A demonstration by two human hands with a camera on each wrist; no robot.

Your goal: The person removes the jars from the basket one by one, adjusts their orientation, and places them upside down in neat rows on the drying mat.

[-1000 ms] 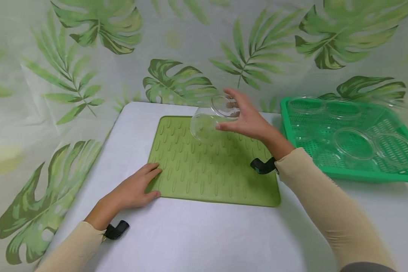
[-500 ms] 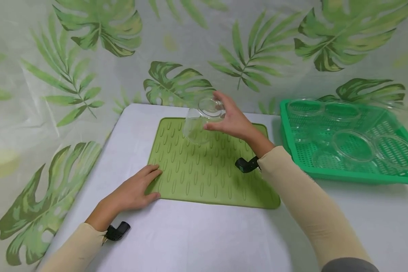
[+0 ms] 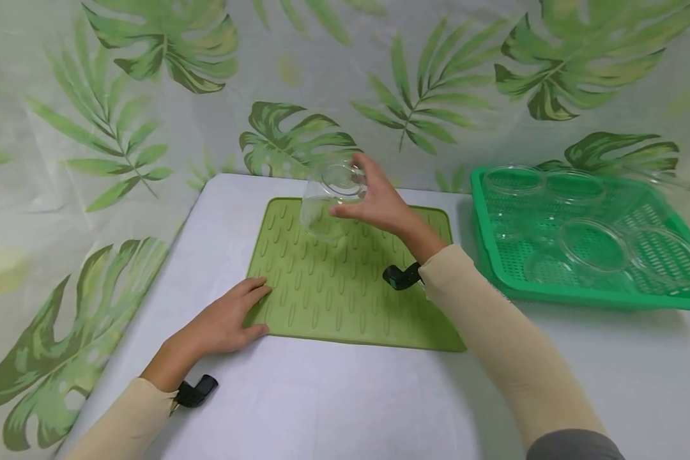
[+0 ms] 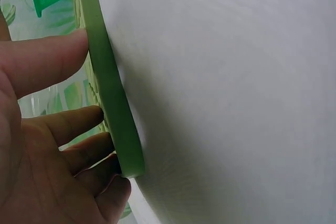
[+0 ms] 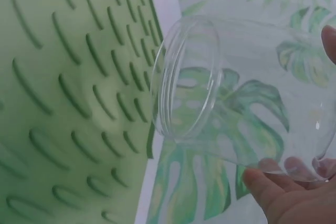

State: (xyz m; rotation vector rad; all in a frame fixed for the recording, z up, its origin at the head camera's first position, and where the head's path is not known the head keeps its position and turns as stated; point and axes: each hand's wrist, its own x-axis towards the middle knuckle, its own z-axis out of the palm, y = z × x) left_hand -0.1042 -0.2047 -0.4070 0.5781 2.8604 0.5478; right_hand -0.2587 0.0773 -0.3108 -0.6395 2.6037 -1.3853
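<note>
In the head view my right hand [image 3: 379, 203] grips a clear see-through cup [image 3: 321, 216] near its base, thumb and fingers around its side. The cup is tilted, base up and mouth down, above the back left of a green ridged mat [image 3: 345, 294]. In the right wrist view the rim end of the cup [image 5: 184, 77] points toward the mat [image 5: 79, 103], and ridges run round it. My left hand [image 3: 221, 324] rests at the mat's front left corner, fingers straight on its left edge and thumb by its front edge. The left wrist view shows these fingers [image 4: 79, 124] touching the mat's edge.
On the right stands a green plastic basket [image 3: 581, 297] with several clear cups [image 3: 595, 246] in it. White cloth covers the table [image 3: 333, 402]. Behind the table hangs a leaf-patterned sheet [image 3: 322, 57].
My right hand has carried the cup leftward over the mat, and the cup's mouth has turned further downward. My left hand has stayed at the mat's corner.
</note>
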